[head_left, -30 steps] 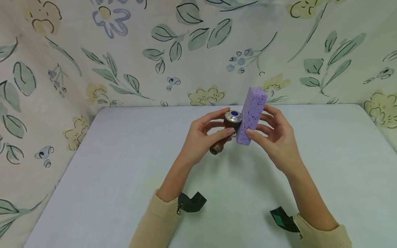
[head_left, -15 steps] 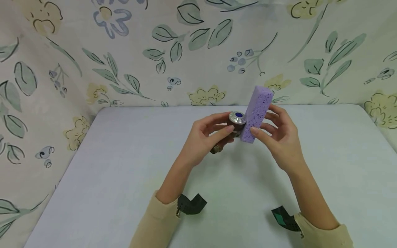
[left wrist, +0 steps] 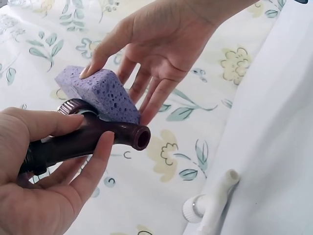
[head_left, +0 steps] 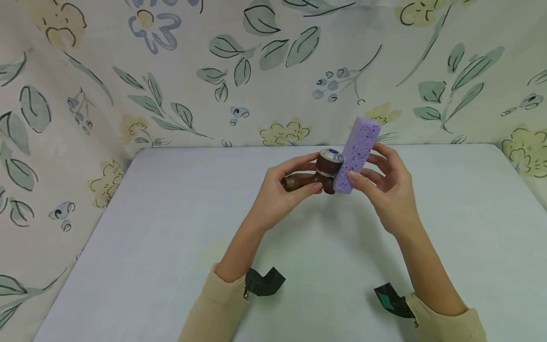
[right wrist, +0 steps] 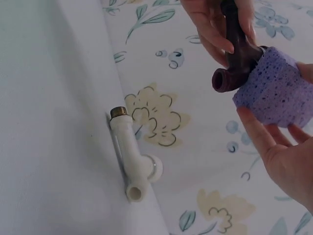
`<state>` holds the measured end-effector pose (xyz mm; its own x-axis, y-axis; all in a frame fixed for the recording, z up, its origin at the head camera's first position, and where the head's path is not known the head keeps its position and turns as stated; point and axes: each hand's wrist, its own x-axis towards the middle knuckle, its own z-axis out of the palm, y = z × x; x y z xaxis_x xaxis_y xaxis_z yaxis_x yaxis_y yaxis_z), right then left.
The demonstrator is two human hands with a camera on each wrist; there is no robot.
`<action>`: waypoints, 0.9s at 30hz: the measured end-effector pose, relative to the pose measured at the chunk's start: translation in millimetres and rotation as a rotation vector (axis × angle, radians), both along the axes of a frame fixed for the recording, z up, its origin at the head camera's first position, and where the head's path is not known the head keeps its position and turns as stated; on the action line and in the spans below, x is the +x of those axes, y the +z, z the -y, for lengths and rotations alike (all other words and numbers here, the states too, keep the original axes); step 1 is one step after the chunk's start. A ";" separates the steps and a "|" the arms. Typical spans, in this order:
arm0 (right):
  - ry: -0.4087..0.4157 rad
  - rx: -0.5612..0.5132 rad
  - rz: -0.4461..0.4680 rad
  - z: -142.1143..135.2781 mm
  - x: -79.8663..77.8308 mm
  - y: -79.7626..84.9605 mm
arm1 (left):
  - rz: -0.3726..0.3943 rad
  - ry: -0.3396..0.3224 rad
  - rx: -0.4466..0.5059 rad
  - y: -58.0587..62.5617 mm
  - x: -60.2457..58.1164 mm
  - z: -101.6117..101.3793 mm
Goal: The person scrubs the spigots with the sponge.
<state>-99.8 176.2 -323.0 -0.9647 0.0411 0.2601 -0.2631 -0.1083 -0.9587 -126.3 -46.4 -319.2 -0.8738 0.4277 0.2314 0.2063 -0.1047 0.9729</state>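
A dark brown water tap (head_left: 328, 167), with a silver cap and blue centre on its knob, is in my left hand (head_left: 278, 197). Thumb and fingers grip its body, raised above the table. The left wrist view shows its open spout (left wrist: 141, 137) pointing away from the palm. My right hand (head_left: 389, 199) pinches a purple speckled sponge (head_left: 358, 153) between thumb and fingers, tilted upright. One broad face of the sponge lies against the tap beside the knob. From the right wrist view, fingertips (right wrist: 246, 115) support the sponge's lower edge.
Beyond the hands, a white tap (right wrist: 131, 152) with a brass threaded end lies by the far edge of the white table (head_left: 171, 247). Floral cloth (head_left: 273, 85) hangs behind the table. Black straps (head_left: 265, 281) stick out from the sleeves.
Left hand has turned the tap so its threaded end swings up and leftward, and its knob tips away. Both hands, with the sponge, have shifted slightly right and the sponge a little higher.
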 end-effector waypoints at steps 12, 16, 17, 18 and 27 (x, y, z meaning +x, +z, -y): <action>0.020 -0.013 -0.011 0.7 0.3 0.5 | 0.012 0.050 0.031 0.9 1.8 -1.9; 0.033 -0.010 -0.027 1.8 0.9 1.2 | 0.010 0.053 0.053 -0.7 -0.3 0.1; 0.039 -0.013 -0.036 1.9 1.1 1.5 | 0.011 0.051 0.059 -1.3 -1.0 0.5; 0.043 -0.014 -0.045 2.0 1.4 1.7 | 0.012 0.049 0.064 -1.7 -1.7 1.0; 0.046 -0.053 -0.064 -0.6 1.5 1.0 | 0.020 0.054 -0.029 0.6 -2.1 5.2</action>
<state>-98.3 176.7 -322.0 -0.9475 0.0122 0.3196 -0.3168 -0.1719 -0.9328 -128.4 -51.6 -318.6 -0.9003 0.3859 0.2014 0.1910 -0.0655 0.9794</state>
